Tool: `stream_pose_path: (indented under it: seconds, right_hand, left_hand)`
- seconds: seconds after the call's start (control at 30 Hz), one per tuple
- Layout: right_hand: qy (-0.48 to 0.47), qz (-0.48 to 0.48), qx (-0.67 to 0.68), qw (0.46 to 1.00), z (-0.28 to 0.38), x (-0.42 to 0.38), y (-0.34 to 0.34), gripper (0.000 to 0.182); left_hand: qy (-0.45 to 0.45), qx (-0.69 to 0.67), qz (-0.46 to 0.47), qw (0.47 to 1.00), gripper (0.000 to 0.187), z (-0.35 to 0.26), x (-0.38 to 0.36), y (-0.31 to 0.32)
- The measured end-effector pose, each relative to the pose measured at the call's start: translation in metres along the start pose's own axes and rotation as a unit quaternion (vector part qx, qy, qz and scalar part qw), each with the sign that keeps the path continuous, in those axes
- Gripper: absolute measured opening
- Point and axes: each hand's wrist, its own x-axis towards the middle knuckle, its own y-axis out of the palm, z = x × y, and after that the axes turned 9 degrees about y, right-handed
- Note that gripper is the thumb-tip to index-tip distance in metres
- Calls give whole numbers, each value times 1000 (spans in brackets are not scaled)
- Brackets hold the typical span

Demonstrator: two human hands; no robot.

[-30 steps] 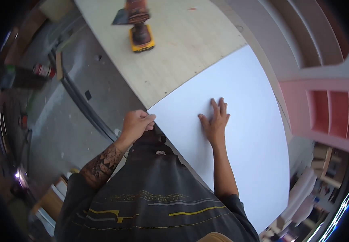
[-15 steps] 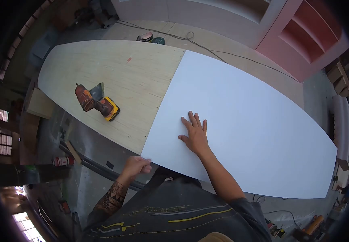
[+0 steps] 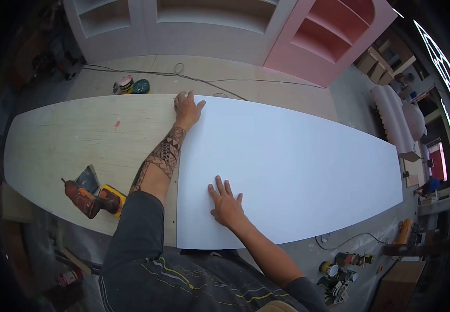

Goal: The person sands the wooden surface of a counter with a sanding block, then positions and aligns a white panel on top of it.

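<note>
A white sheet (image 3: 297, 161) with a curved outline covers the right half of a long, boat-shaped plywood board (image 3: 69, 135). At the sheet's far left corner, my left hand (image 3: 187, 112) touches the seam, fingertips near the far edge and thumb spread onto the white surface. My right hand (image 3: 227, 206) rests flat on the sheet near its left side, fingers spread. On the bare plywood lies a cordless drill (image 3: 87, 202) with a yellow battery, beside a dark flat scraper-like piece (image 3: 87, 179). My left forearm partly covers the seam and the battery end.
Paint cans (image 3: 126, 83) and a cable (image 3: 178, 73) lie on the floor beyond the board. A pink shelf unit (image 3: 329, 41) and a pale cabinet (image 3: 209, 41) stand behind. More cans (image 3: 334, 275) sit on the floor at lower right.
My left hand has moved from the near corner of the sheet to its far corner. My right hand stays flat on the sheet. The view has turned, showing more of the cabinets.
</note>
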Motion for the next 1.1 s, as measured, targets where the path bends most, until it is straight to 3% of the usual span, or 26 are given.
stream_pose_path:
  seconds: [0.07, 0.17, 0.4, 0.5, 0.57, 0.83, 0.9, 0.93, 1.03, 1.1]
  right_hand:
    - [0, 12, 33, 999, -2, -1, -3, 87]
    - [7, -1, 56, 998, -2, 0, 0, 91]
    - [4, 0, 102, 995, 0, 9, 12, 77]
    - [12, 11, 110, 994, 1, 2, 1, 75]
    - [14, -1, 115, 993, 0, 3, 5, 74]
    - [-11, -70, 158, 985, -13, -7, 30, 72]
    - [-16, -141, 180, 973, -26, -22, 60, 67]
    - [-29, -211, 218, 952, -35, -38, 75, 54]
    - [78, -320, 286, 900, -57, -104, 91, 30]
    - [234, -424, 289, 826, -68, -141, 111, 50]
  left_hand:
    - [76, 64, 36, 994, 62, 18, 29, 21]
    - [131, 54, 78, 987, 40, 34, 40, 33]
    - [136, 110, 77, 982, 40, 48, 45, 47]
    - [146, 90, 17, 985, 39, 52, 45, 56]
    - [123, 111, 99, 981, 39, 46, 46, 45]
    - [112, 126, 123, 978, 44, 43, 51, 44]
    - [112, 142, 138, 974, 45, 46, 52, 44]
    - [107, 143, 139, 974, 45, 43, 52, 43]
    - [111, 156, 151, 970, 47, 44, 52, 45]
    - [121, 158, 151, 968, 49, 51, 51, 42]
